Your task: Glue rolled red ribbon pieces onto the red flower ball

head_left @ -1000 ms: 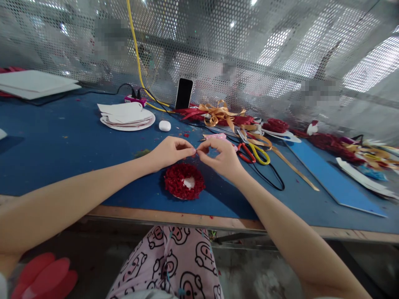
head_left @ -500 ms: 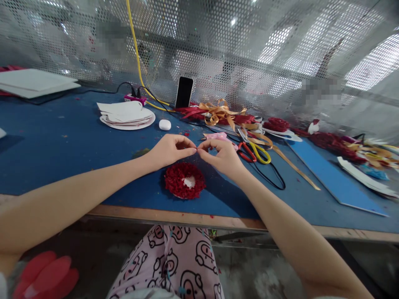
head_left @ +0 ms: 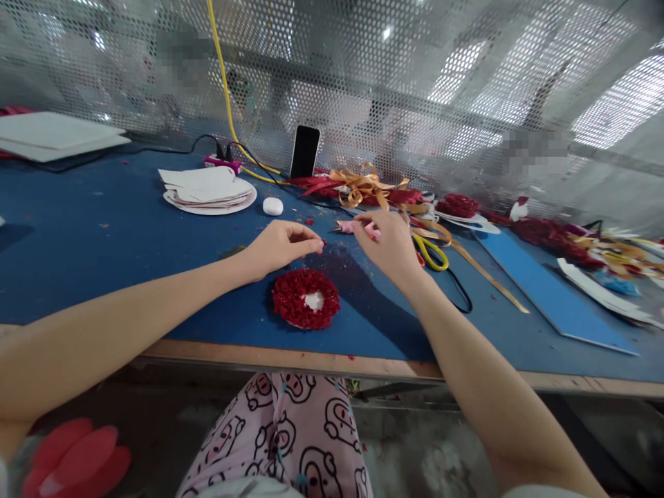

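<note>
A round red ruffled disc with a white bare centre lies on the blue table just in front of me. My left hand hovers above its far edge, thumb and fingers pinched on a tiny red piece. My right hand has reached further back and right, its fingers closing around a pink tool that lies on the table.
Scissors with yellow and red handles, gold ribbon, a phone leaning on the mesh wall, a white oval case, a stack of white paper discs, red scraps and a blue board lie around.
My hands were pinched together above the red disc. The right hand has since pulled away to the pink tool behind, while the left stays pinched in place.
</note>
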A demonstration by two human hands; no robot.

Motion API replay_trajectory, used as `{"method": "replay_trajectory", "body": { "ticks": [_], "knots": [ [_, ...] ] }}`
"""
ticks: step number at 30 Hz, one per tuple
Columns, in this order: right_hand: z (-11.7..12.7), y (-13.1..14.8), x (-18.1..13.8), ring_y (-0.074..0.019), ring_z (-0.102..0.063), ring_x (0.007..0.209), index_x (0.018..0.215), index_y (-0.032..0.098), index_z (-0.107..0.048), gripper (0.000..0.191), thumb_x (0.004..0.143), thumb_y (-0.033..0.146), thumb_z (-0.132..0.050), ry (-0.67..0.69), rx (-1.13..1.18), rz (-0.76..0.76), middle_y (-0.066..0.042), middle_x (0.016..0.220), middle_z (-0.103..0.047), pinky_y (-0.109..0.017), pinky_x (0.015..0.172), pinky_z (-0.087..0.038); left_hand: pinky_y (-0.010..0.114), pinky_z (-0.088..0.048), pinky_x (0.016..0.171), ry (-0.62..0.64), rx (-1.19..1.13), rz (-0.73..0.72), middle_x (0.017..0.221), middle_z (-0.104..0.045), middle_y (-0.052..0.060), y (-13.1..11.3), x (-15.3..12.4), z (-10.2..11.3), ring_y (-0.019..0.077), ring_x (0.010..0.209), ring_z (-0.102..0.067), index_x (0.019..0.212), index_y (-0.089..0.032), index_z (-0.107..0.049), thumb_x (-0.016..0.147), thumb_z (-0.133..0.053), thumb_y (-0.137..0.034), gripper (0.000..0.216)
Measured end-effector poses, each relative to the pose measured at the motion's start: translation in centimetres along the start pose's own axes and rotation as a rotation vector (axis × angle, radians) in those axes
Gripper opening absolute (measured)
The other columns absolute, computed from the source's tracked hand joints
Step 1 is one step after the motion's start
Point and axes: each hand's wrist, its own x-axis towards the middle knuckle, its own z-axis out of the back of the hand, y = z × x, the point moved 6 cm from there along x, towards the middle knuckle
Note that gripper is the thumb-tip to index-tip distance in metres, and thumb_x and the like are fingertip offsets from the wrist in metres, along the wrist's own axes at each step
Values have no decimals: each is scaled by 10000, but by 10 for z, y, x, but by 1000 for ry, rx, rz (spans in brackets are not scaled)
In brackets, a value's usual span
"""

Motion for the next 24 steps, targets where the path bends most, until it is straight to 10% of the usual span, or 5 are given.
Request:
{"method": "replay_trajectory", "body": {
  "ticks": [6, 11, 15, 24],
  "knots": [
    [-17, -75, -6, -354, -654, 906, 698, 188, -652, 374, 739, 545, -753, 188, -416, -299, -143, 788, -680, -509, 840, -504, 259, -465, 669, 25, -62, 23, 841, -764, 54, -1, -1, -2, 115, 668, -565, 832, -157, -759, 776, -733, -382, 233],
    [-27, -76, -8, -345, -679, 912, 865, 167, -699, 292, 848, 429, -572, 453, -430, -402, -163, 894, -707, -443, 807, -508, 253, -459, 654, 9, -62, 42, 853, -760, 53, 2, 1, 1, 111, 661, -563, 826, -159, -748, 793, -718, -394, 239],
    [-11, -68, -4, -390, -663, 991, 1108, 112, -650, 434, 815, 425, -581, 340, -352, -534, -230, 1043, -692, -472, 820, -502, 240, -424, 603, -103, -58, 69, 855, -754, 55, 5, 2, 8, 91, 608, -527, 797, -151, -729, 802, -702, -378, 228],
    [20, 9, 7, -288, -607, 922, 1234, 224, -492, 465, 853, 451, -630, 33, -86, 114, -102, 1033, -634, -453, 831, -471, 231, -394, 551, -231, -72, 157, 816, -737, 53, 21, 9, 18, 77, 555, -499, 743, -145, -718, 795, -668, -305, 175]
  ]
}}
